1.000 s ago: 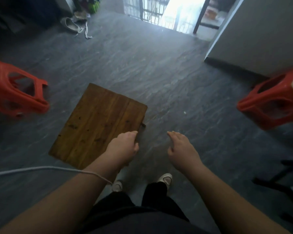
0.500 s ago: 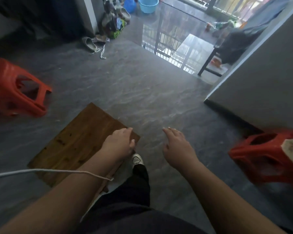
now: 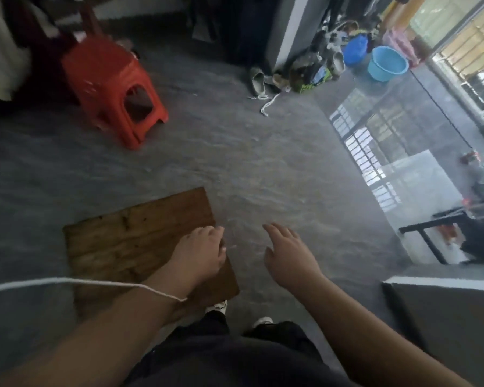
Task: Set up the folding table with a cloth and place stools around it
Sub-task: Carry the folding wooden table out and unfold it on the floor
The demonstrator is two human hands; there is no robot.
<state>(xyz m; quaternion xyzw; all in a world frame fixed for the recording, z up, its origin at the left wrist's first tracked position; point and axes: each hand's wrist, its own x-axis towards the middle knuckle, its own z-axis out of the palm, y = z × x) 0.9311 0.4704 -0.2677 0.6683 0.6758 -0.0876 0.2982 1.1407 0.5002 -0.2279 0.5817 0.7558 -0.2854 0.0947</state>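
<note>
Wooden table [image 3: 140, 241] (a brown plank top, seen from above) hangs low over the grey floor [image 3: 263, 169], its near right edge clasped by the left hand [image 3: 201, 255], while the right hand [image 3: 288, 255] hovers beside it, fingers spread and empty, and a red stool [image 3: 109, 88] stands well apart

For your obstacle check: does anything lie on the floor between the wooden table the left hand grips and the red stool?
Nothing visible: only bare floor separates the wooden table, gripped by the left hand, from the red stool.
</note>
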